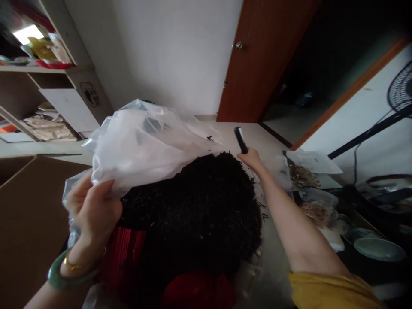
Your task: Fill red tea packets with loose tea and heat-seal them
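My left hand (95,204) is closed on the gathered edge of a translucent white plastic bag (144,141), lifting that edge beside a large heap of dark dry shreds that look like loose tea leaves (206,206). The bag drapes over the heap's far left side. Past the heap's right edge, my right hand (250,158) grips a black stick-like handle (240,140) with a pale strip on it; what its lower end looks like is hidden. A few shreds stick to the bag and lie scattered on the floor.
At the left stands a cardboard box (35,214) below a shelf unit (74,94). To the right are a clear plastic tub (318,201), a shallow dish (380,249) and a fan (401,88). A brown door (257,60) stands open at the back. Red cloth (198,292) shows below.
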Available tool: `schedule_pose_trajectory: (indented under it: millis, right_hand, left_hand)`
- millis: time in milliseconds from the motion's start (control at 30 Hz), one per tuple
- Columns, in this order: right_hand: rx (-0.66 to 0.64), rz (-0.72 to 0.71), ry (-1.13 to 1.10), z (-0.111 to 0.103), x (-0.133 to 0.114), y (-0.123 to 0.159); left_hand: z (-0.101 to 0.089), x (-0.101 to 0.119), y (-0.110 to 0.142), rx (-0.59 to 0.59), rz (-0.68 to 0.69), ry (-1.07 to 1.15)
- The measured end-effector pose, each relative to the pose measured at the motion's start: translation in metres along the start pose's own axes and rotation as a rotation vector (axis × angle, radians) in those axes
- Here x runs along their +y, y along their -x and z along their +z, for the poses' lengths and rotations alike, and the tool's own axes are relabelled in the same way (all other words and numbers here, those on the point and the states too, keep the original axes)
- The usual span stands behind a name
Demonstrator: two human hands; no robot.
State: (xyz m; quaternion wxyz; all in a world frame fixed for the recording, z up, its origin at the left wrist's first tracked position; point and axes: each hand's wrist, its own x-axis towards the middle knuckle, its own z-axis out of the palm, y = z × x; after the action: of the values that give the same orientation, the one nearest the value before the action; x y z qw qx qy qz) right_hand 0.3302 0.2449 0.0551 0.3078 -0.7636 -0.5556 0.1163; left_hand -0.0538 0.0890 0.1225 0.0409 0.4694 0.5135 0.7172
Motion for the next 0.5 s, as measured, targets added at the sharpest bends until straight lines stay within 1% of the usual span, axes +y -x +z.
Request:
schedule_pose_trajectory:
  millis: [67, 100, 133, 200, 233, 333, 400, 433, 467, 500]
  right_hand:
    - [-0.078, -0.067, 0.025, 0.016, -0.017, -0.013]
    - [-0.090, -0.089, 0.030, 0.025, -0.025, -0.018]
    - [-0.099, -0.087, 0.042, 0.033, -0.031, -0.021]
    - [-0.076, -0.050, 0.072, 0.047, -0.037, -0.027]
    - [-0.065, -0.018, 0.083, 0.050, -0.037, -0.029]
    - [-0.074, 0.078, 0.089, 0.051, -0.033, -0.039]
    - [-0.098, 0.108, 0.093, 0.045, -0.030, -0.044]
    - [-0.105, 0.109, 0.104, 0.041, -0.029, -0.045]
    - [-0.109, 0.095, 0.117, 0.037, -0.029, -0.044]
    - [-0.111, 0.068, 0.129, 0.034, -0.029, -0.040]
  left_hand:
    - [-0.006, -0.005, 0.009, 0.118, 0.206, -0.134]
    - [-0.007, -0.009, 0.013, 0.188, 0.317, -0.155]
    - [-0.008, -0.015, 0.017, 0.230, 0.402, -0.162]
    - [-0.008, -0.026, 0.023, 0.273, 0.525, -0.144]
    - [-0.008, -0.032, 0.025, 0.287, 0.558, -0.140]
    - [-0.008, -0.042, 0.023, 0.328, 0.637, -0.136]
    - [-0.010, -0.040, 0.017, 0.331, 0.676, -0.113]
    - [-0.011, -0.037, 0.015, 0.322, 0.658, -0.098]
    - [-0.011, -0.032, 0.013, 0.303, 0.582, -0.078]
    - [-0.011, -0.025, 0.011, 0.274, 0.458, -0.051]
